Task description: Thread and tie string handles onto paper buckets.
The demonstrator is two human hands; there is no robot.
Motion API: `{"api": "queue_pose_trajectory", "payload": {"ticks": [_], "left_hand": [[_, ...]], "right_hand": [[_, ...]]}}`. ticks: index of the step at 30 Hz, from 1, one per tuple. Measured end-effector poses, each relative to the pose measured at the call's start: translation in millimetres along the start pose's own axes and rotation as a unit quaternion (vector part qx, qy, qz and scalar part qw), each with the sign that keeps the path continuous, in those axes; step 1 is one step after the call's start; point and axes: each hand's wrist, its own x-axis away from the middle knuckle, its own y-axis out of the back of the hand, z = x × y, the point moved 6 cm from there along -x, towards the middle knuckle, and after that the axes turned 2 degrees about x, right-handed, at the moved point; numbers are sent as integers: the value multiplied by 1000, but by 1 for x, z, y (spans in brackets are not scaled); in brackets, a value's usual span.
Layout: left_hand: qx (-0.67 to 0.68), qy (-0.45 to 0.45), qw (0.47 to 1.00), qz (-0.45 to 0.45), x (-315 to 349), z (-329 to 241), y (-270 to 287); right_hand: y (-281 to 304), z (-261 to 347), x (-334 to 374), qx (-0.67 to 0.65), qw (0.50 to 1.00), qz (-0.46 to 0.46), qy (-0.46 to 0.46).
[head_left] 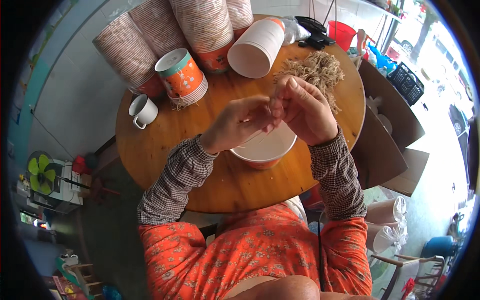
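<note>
My left hand (pixel 239 121) and my right hand (pixel 311 106) meet fingertip to fingertip above an upright paper tub (pixel 275 146), white inside and orange outside. The fingers of both are pinched together; whatever lies between them is too small to make out. Thin pale strands show at the tub's inside, below my left hand. Just beyond my right hand lies a heap of tan twisted-paper strands (pixel 320 72). An upside-down stack of orange tubs with a teal rim (pixel 181 79) stands to the left, with a few tan strands at its foot.
Tall stacks of nested tubs (pixel 131 52) line the table's far left, beside a white tub stack (pixel 260 45) on its side. A white mug (pixel 143 111) stands near the left edge. An opened cardboard box (pixel 382 135) adjoins the round wooden table (pixel 165 150) on the right.
</note>
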Motion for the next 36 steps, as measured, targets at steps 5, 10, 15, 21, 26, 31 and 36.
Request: {"api": "queue_pose_trajectory", "payload": {"ticks": [5,10,15,21,26,31,36], "left_hand": [[-26,118,993,1,19,1,6],[-87,135,986,-46,23,-8,20],[-218,6,974,-55,16,-14,6],[-293,-37,954,-58,10,-14,-2],[-225,18,973,-53,18,-16,-3],[-118,85,987,-67,26,2,12],[-39,107,988,-107,31,27,22]], "right_hand": [[16,20,39,45,991,-123,36],[39,14,73,106,984,-139,37],[40,28,79,674,684,-210,184],[-2,-24,49,371,906,-197,-56],[26,-41,50,334,922,-188,-55],[23,-33,46,369,909,-194,-21],[24,-39,40,337,920,-197,-20]]}}
